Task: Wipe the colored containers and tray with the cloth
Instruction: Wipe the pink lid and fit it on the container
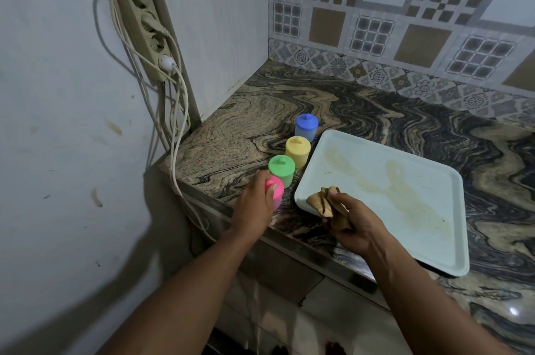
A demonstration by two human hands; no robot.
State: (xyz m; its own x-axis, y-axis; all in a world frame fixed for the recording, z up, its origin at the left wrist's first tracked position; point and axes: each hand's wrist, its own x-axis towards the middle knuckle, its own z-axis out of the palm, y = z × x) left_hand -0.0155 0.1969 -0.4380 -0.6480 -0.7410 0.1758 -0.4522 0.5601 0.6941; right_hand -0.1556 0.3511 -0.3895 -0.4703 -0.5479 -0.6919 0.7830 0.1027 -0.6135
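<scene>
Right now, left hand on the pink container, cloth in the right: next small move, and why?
Probably lift the pink container toward the cloth and start wiping it. The left hand is already wrapped around it at the counter's near edge, and the right hand holds the cloth bunched above the tray corner, close by. The tray's brownish smears can wait.

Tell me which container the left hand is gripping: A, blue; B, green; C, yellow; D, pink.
D: the left hand wraps around the pink container at the near end of the row, while the right hand holds the cloth.
</scene>
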